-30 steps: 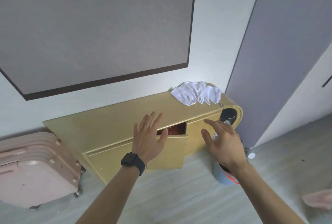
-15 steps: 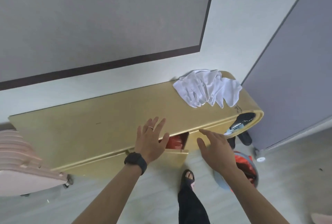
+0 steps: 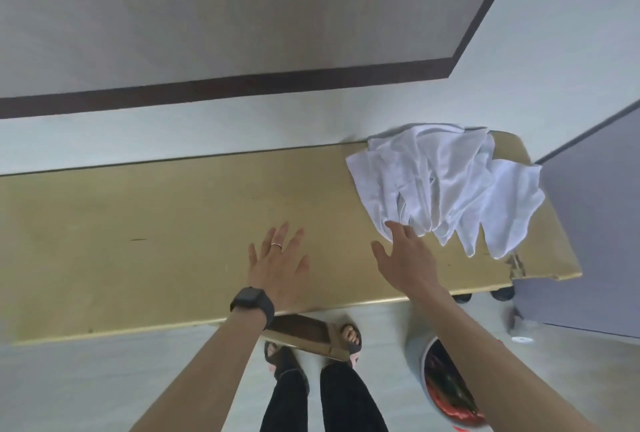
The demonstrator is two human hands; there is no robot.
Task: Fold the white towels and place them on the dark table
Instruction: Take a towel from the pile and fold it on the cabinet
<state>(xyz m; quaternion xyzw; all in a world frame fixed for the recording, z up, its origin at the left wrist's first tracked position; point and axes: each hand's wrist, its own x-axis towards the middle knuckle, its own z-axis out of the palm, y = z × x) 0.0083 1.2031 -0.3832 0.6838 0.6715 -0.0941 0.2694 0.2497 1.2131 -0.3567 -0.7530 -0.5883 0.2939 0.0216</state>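
A crumpled pile of white towels (image 3: 446, 185) lies on the right end of a long yellow wooden cabinet top (image 3: 156, 237). My right hand (image 3: 407, 256) stretches over the top with straight fingers, its fingertips at the pile's near left corner. My left hand (image 3: 277, 265), wearing a ring and a black watch, hovers flat with spread fingers above the middle of the cabinet top. Neither hand holds anything. No dark table is in view.
A drawer front (image 3: 304, 336) juts out below the cabinet's front edge above my sandalled feet. A grey bin (image 3: 446, 386) with red contents stands on the floor at right. A grey door (image 3: 595, 223) borders the cabinet's right end; the wall rises behind.
I have stepped closer and the view now looks straight down on the cabinet top. Both hands have moved from the drawer front up over the top, the right one reaching the towels' edge.
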